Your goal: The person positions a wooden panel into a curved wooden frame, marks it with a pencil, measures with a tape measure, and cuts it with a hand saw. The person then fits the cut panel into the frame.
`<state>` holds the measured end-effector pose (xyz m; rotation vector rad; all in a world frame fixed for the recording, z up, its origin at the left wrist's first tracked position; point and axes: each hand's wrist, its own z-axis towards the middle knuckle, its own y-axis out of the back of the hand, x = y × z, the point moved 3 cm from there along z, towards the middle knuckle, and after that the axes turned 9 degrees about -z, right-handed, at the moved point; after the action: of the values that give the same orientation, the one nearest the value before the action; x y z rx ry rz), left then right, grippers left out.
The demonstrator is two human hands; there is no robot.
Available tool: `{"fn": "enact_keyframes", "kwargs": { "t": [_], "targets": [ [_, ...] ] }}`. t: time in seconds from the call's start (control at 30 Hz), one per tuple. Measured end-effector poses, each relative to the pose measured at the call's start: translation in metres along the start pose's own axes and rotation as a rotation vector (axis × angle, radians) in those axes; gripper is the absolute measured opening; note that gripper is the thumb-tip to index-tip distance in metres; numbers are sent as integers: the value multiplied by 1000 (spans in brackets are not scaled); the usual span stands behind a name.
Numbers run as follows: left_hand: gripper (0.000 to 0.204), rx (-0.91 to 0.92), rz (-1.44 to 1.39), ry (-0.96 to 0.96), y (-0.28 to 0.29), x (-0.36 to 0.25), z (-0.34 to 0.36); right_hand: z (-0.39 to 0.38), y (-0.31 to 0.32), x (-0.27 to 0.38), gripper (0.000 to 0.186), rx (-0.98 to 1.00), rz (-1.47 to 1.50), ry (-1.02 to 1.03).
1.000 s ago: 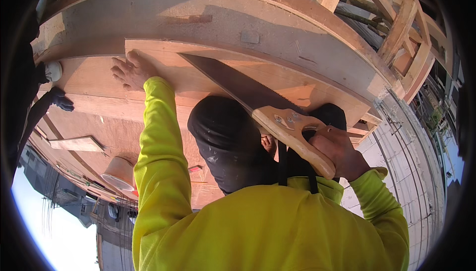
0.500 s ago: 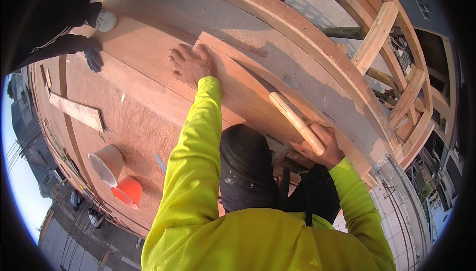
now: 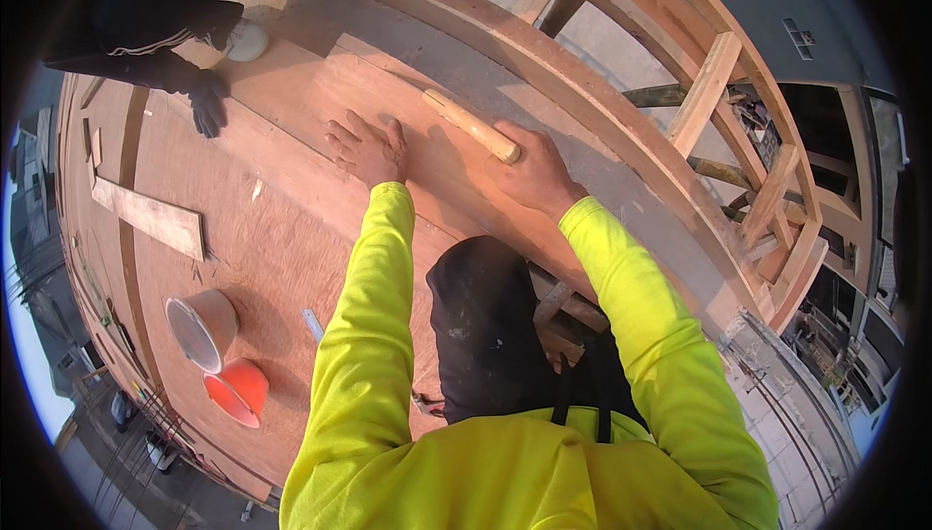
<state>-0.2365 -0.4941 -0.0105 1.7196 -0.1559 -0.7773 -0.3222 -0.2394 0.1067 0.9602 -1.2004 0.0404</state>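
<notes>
My left hand (image 3: 369,149) lies with fingers spread on a reddish wooden board (image 3: 456,176) in front of my knees. Close to its right, my right hand (image 3: 534,169) is closed at the near end of a pale, rounded wooden handle (image 3: 474,127). That handle slants away to the far left over the board. Whatever it is fixed to cannot be made out, and the fingers on its underside are partly hidden. A thin dark line runs on from the handle's far end, beside a narrow plank edge (image 3: 354,48).
At the far left, a co-worker's gloved hand (image 3: 207,103) touches the boards near a whitish round container (image 3: 246,40). A whitish bucket (image 3: 202,326) and a red bucket (image 3: 238,392) lie tipped at left, below a loose plank (image 3: 150,217). Curved timber framing (image 3: 714,93) rises at right.
My right hand has moved up and left with the wooden handle, from beside my knee to near my left hand. The narrow plank's end now reaches farther left. My left hand stays spread.
</notes>
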Motion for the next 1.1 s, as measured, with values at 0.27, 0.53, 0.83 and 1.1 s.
{"fn": "enact_keyframes", "kwargs": {
  "t": [0.27, 0.53, 0.83, 1.1],
  "targets": [
    [68, -106, 200, 212, -60, -31, 38, 35, -11, 7, 26, 92, 140, -70],
    [71, -171, 305, 214, -59, -41, 40, 26, 43, 24, 29, 369, 173, -226],
    [65, -147, 310, 239, -59, -41, 35, -21, 129, 42, 26, 485, 214, -283],
    [67, -171, 269, 204, -62, -46, 38, -26, 113, 26, 20, 338, 326, -307]
  ]
}}
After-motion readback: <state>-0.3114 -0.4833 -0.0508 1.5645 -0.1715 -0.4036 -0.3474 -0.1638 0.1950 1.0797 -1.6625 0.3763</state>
